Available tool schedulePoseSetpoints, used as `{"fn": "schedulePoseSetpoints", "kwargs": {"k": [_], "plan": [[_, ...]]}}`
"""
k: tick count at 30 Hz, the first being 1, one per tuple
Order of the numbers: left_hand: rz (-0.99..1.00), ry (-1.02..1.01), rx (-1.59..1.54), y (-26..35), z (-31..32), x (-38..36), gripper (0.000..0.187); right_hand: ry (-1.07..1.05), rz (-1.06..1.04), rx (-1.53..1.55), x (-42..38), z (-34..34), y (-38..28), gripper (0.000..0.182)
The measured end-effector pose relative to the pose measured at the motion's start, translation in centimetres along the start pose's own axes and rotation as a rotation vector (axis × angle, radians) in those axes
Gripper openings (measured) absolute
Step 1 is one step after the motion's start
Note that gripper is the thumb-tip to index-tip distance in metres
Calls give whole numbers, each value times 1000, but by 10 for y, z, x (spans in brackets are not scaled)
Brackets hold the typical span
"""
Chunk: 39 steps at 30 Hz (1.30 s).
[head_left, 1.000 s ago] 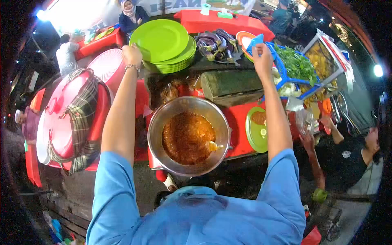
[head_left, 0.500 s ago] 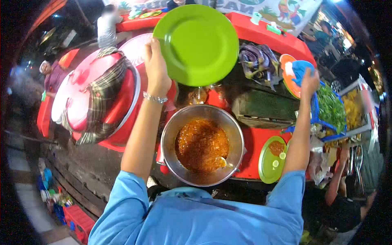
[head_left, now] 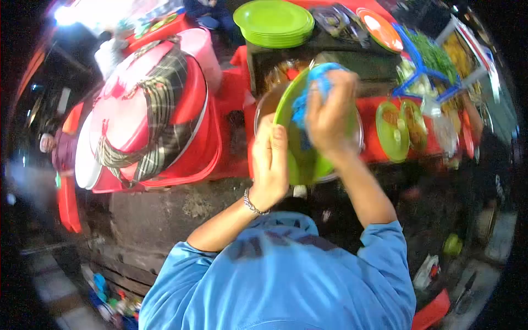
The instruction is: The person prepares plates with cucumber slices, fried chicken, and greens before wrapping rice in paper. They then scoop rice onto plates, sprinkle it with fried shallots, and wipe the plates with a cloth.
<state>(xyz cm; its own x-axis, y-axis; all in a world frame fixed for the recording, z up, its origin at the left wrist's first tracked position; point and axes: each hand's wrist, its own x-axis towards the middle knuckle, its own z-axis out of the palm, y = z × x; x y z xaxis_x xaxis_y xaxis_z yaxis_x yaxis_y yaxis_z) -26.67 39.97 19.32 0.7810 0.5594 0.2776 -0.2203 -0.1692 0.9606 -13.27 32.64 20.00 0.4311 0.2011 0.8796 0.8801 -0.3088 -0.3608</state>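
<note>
My left hand [head_left: 269, 165] grips the edge of a green plate [head_left: 286, 110], which is tilted steeply in front of my chest. My right hand [head_left: 331, 113] is closed around a blue cloth [head_left: 325, 74] and presses it against the plate's face; that hand is slightly blurred. Behind the plate is a metal pot [head_left: 265, 109], mostly hidden, with only parts of its rim showing. Beyond it stands a stack of green plates [head_left: 275, 39].
At left, a large red tub [head_left: 190, 118] has a checkered cloth [head_left: 165, 91] tied over its lid. Green plates with food [head_left: 392, 132] lie at right, near a blue crate of greens [head_left: 432, 55]. An orange plate [head_left: 379, 28] sits at the back. Other people are around.
The green plate has come down from above the pot toward my chest and turned on edge. My right hand has brought the blue cloth from the orange plate onto it. My view has shifted.
</note>
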Motion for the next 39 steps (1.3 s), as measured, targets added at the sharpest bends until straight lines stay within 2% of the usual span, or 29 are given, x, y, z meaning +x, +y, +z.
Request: {"fn": "schedulePoseSetpoints", "kwargs": {"k": [1,2,3,5,6,8,9,11,13,15,17,19,20,21,22,23,24,25,27,28,29,31,32,33,34,35,36,37,39], "plan": [[94,52,61,3,-14,-11,40,21,-9,154,-30,12,-36,24],[35,118,195,11,-41,-20,41,-98,-57,208,-55,12,-75,26],[-22,153,76,13,-69,-29,44,-262,-85,188,-72,5,-105,28],[-235,235,-182,10,-118,-60,46,-395,-172,48,-98,1,-117,28],[-242,225,-185,12,-135,-78,46,-311,-110,-93,-104,9,-111,27],[-299,103,-71,15,-162,-114,45,-103,60,-57,-99,21,-127,27],[-280,241,-66,6,-160,-126,44,12,118,-24,-99,33,-147,28],[-160,120,131,15,-176,-141,45,-19,75,138,-121,39,-217,26],[-200,152,-68,17,-197,-147,46,-322,-27,172,-154,20,-258,28],[-281,271,-116,13,-215,-162,48,-307,-175,-30,-185,16,-236,29],[-306,138,-52,9,-228,-177,47,-293,89,-163,-179,6,-205,31],[-291,-4,58,4,-221,-189,48,-25,146,-105,-161,4,-204,35],[-253,-74,187,-1,-219,-192,49,-51,96,-74,-161,-4,-221,39],[-256,-21,141,-6,-217,-194,52,-59,52,84,-173,-7,-238,40],[-226,-30,112,8,-207,-187,51,-162,-25,114,-177,-23,-258,38],[-195,-39,84,21,-198,-179,51,-301,-213,42,-187,-41,-266,35],[-171,9,193,3,-206,-173,55,-343,-247,43,-197,-56,-261,36],[-205,88,-202,15,-188,-163,55,-388,-286,46,-206,-71,-249,37],[-213,170,-241,18,-172,-143,55,-491,-130,34,-217,-110,-200,27],[-226,255,-309,18,-155,-131,55,-445,103,48,-218,-123,-178,29],[-226,246,-313,20,-135,-124,55,-392,337,62,-216,-136,-158,32],[-475,156,-282,24,-88,-119,55,-198,960,395,-205,-162,-132,35],[-615,157,-232,19,-59,-123,55,-430,1084,369,-211,-185,-106,40],[-616,54,-298,-15,-37,-133,53,-435,1145,530,-226,-198,-90,39],[-637,29,-340,-37,-10,-142,50,-303,1332,638,-237,-210,-77,38],[-680,-192,-289,-48,8,-144,51,-168,1515,744,-250,-225,-63,37],[-545,-408,-167,-59,26,-140,50,-313,1108,298,-282,-245,-43,35],[-403,-616,-39,-66,42,-133,50,-299,1006,244,-283,-250,-31,33],[-379,-676,123,-57,52,-119,51,-259,808,117,-286,-260,-8,30]]}}
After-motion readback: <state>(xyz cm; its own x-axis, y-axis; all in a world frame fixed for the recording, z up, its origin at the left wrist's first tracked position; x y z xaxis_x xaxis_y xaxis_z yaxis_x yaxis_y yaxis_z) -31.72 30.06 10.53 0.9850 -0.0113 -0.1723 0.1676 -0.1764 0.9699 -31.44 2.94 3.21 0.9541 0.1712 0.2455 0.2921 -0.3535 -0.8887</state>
